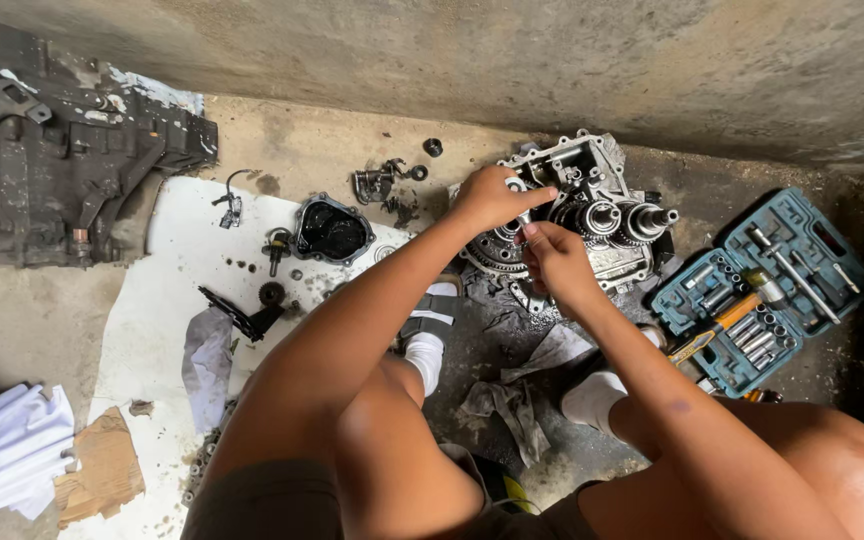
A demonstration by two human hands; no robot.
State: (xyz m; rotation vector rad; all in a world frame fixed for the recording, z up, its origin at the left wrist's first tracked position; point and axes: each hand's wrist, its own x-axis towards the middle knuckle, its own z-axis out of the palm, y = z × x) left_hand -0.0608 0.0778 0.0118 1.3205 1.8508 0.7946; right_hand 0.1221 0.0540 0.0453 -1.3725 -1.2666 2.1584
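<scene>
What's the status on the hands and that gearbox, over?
Left hand and right hand both on the open gearbox, fingers at the gear shafts. Grip unclear. Socket set case lies right, rags by the feet.

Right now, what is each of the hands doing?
Left hand: closed, fingers on the gearbox gears; any held part cannot be told.
Right hand: the same.

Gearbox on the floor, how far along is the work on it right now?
Already done: the gearbox housing is open, its gear shafts exposed, and a black cover plus small parts lie off on the white sheet. In hand: the left hand and right hand both work at the gears. Left: the gear stacks sit in the case; the open socket set waits beside it.
</scene>
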